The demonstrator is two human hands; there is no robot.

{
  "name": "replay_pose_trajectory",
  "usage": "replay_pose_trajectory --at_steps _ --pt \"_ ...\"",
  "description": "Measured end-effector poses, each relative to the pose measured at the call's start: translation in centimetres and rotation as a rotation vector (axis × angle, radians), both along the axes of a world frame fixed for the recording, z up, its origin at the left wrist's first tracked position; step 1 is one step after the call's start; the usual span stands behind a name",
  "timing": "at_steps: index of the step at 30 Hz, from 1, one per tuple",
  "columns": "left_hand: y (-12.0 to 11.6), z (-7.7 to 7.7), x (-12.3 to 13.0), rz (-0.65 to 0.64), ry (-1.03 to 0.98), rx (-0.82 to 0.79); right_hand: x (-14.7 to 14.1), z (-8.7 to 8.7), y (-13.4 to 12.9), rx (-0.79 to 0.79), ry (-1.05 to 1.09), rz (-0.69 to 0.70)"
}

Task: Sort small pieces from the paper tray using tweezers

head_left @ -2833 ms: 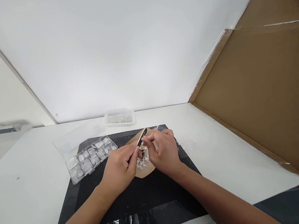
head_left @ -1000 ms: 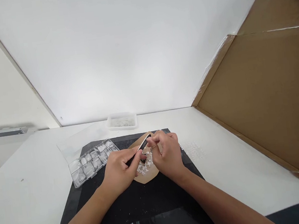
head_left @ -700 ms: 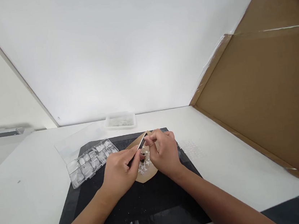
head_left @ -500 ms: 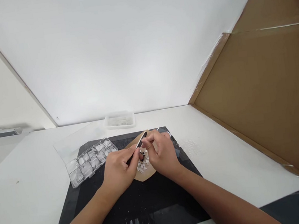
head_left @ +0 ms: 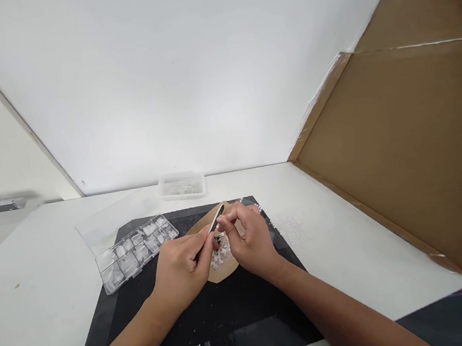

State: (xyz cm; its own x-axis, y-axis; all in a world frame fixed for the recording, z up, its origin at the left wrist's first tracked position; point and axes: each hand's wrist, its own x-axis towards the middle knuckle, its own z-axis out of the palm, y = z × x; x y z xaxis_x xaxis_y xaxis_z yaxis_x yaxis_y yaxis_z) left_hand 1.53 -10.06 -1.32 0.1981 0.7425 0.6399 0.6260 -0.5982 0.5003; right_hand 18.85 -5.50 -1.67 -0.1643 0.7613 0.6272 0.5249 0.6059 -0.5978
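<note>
A thin black-and-white stick (head_left: 216, 218), like a nail file, points up and right from my left hand (head_left: 182, 263), whose thumb and fingers pinch it. My right hand (head_left: 251, 240) is beside the stick's upper end, its thumb and fingers pressed together; what they hold, if anything, is too small to make out. Beneath both hands lies a tan paper sheet (head_left: 218, 275) with small white pieces (head_left: 221, 256) heaped on it. The paper rests on a black mat (head_left: 215, 321).
A clear divided case (head_left: 135, 252) of white pieces sits open at the left, its lid tilted back. Behind the mat is a translucent tub (head_left: 181, 187). Small clear pieces (head_left: 290, 227) lie right of the mat. A cardboard panel (head_left: 402, 163) stands at the right.
The whole view has shifted slightly, so the case and tub appear a little farther left. Both hands keep nearly the same pose around the stick.
</note>
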Motion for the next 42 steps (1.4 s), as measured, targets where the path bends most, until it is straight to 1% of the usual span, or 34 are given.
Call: replay_pose_trajectory --at_steps 3,7,11,14,18,22,25,29,32,36,39,42 --pt "-0.1 0.3 0.0 0.003 0.001 0.008 0.1 0.3 0.1 0.022 0.025 -0.040" --pt "-0.1 0.4 0.0 0.009 0.014 0.000 0.0 0.4 -0.1 0.005 -0.006 -0.008" --pt "-0.1 0.2 0.0 0.020 0.015 -0.013 -0.1 0.2 -0.1 0.014 0.007 -0.035" --pt "-0.1 0.1 0.0 -0.003 -0.002 -0.031 0.1 0.0 0.0 0.019 -0.014 0.016" --pt "-0.1 0.3 0.1 -0.007 -0.040 -0.069 0.2 -0.1 0.1 0.071 -0.019 -0.024" --pt "-0.3 0.6 0.1 -0.005 -0.087 -0.127 0.2 -0.2 0.1 0.075 -0.061 0.008" --pt "-0.3 0.9 0.1 -0.014 -0.147 -0.193 0.2 -0.1 0.1 0.065 -0.026 -0.019" --pt "-0.3 1.1 0.1 -0.025 -0.210 -0.279 0.1 -0.1 -0.1 0.104 -0.042 0.009" --pt "-0.2 1.1 0.2 -0.046 -0.241 -0.341 0.1 -0.1 0.0 0.105 -0.026 -0.042" --pt "-0.2 0.8 0.3 -0.027 -0.198 -0.308 0.2 -0.3 0.2 0.124 -0.061 -0.035" --pt "-0.3 0.7 0.4 -0.007 -0.180 -0.276 0.2 -0.3 0.4 0.149 -0.042 -0.085" --pt "-0.4 0.7 0.4 0.011 -0.163 -0.238 0.2 -0.2 0.3 0.184 -0.092 -0.064"
